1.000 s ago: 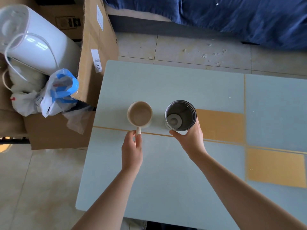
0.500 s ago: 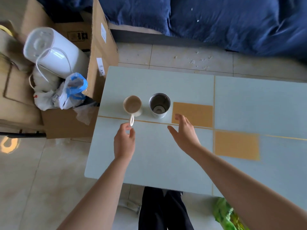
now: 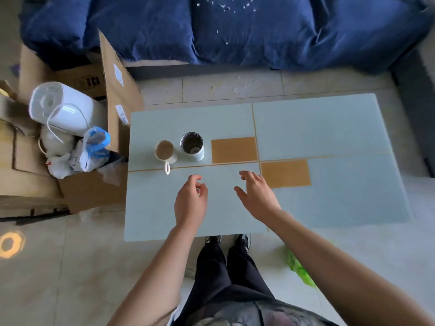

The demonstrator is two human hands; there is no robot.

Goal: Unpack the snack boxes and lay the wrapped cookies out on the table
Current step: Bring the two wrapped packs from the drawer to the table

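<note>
Hovering over the near half of the table (image 3: 329,128), both hands hold nothing. L hand (image 3: 191,203) has loosely curled fingers, grip empty, thumb and fingertips a little apart. R hand (image 3: 257,195) is spread, fingers relaxed and apart, palm facing left, at 3 o'clock from the L hand, near an orange patch (image 3: 286,174). Neither touches anything.

Mug (image 3: 164,151) stands upright at 11 o'clock from the L hand, handle pointing toward the person. Steel cup (image 3: 192,147) stands just beside it at its 3 o'clock; can't tell if they touch. Second orange patch (image 3: 234,150) sits at 3 o'clock of the cup.

Carton (image 3: 117,90) on the floor at the table's 9 o'clock, open, w/ a white cylinder (image 3: 63,108) and a bag (image 3: 94,147) inside. No snack boxes or cookies in view. Blue bedding (image 3: 235,29) at 12 o'clock. Green bag (image 3: 299,269) on the floor at 5 o'clock.
</note>
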